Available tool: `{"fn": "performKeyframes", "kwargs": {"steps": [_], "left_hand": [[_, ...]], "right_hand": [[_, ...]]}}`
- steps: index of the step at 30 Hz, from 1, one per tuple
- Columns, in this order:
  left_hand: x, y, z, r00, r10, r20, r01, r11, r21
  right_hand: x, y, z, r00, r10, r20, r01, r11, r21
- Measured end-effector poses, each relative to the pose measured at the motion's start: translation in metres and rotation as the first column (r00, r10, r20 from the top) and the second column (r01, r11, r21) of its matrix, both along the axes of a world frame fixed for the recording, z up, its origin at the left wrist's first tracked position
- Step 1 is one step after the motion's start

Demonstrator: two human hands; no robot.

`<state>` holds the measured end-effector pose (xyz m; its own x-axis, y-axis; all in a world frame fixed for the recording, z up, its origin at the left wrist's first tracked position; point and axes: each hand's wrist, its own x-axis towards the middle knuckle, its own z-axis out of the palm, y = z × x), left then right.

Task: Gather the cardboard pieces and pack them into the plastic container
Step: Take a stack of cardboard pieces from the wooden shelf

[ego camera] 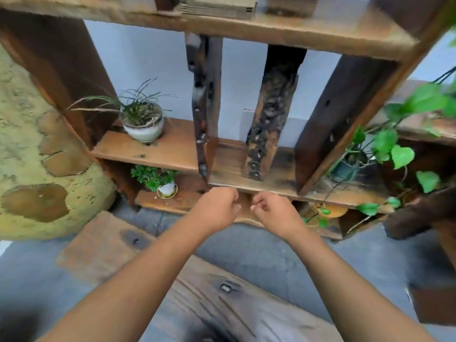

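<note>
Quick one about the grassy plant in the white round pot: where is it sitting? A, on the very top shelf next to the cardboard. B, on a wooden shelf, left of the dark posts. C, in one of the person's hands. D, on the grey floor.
B: the white round pot rests on the wooden shelf, left of the dark posts, above the hands.

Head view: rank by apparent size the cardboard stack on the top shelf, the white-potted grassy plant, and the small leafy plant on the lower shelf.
1. Grassy plant, leaves included
2. Cardboard stack, cut off by the frame's top edge, so its rank is uncertain
3. Small leafy plant
</note>
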<state>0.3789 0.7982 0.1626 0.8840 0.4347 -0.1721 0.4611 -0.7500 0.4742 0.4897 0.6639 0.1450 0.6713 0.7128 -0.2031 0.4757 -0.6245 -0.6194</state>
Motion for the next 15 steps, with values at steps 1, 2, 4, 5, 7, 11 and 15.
{"fn": "performKeyframes", "kwargs": {"steps": [1,2,4,5,7,11,15], "left_hand": [[0.008,0.007,0.005,1.0,-0.026,0.015,0.026,1.0,0.007],[0.014,0.015,0.01,0.999,-0.042,0.03,0.041,0.999,0.016],[0.026,0.033,0.022,0.996,-0.065,0.058,0.063,0.997,0.041],[0.031,0.043,0.03,0.995,-0.08,0.065,0.076,0.995,0.057],[0.042,0.061,0.046,0.992,-0.098,0.08,0.092,0.993,0.079],[0.068,0.089,0.091,0.979,-0.13,0.157,0.109,0.984,0.138],[0.091,0.116,0.142,0.965,-0.143,0.22,0.095,0.972,0.214]], "right_hand": [[0.004,0.004,0.004,1.0,-0.001,0.014,0.001,1.0,-0.004],[0.007,0.009,0.009,0.999,-0.003,0.032,0.004,1.0,-0.012],[0.014,0.02,0.023,0.996,-0.027,0.088,0.028,1.0,-0.006],[0.019,0.026,0.032,0.992,-0.043,0.116,0.042,0.999,0.008],[0.027,0.036,0.051,0.985,-0.058,0.163,0.052,0.998,0.039],[0.048,0.054,0.1,0.955,-0.072,0.289,0.045,0.994,0.099],[0.071,0.07,0.155,0.907,-0.104,0.407,0.037,0.985,0.168]]}}
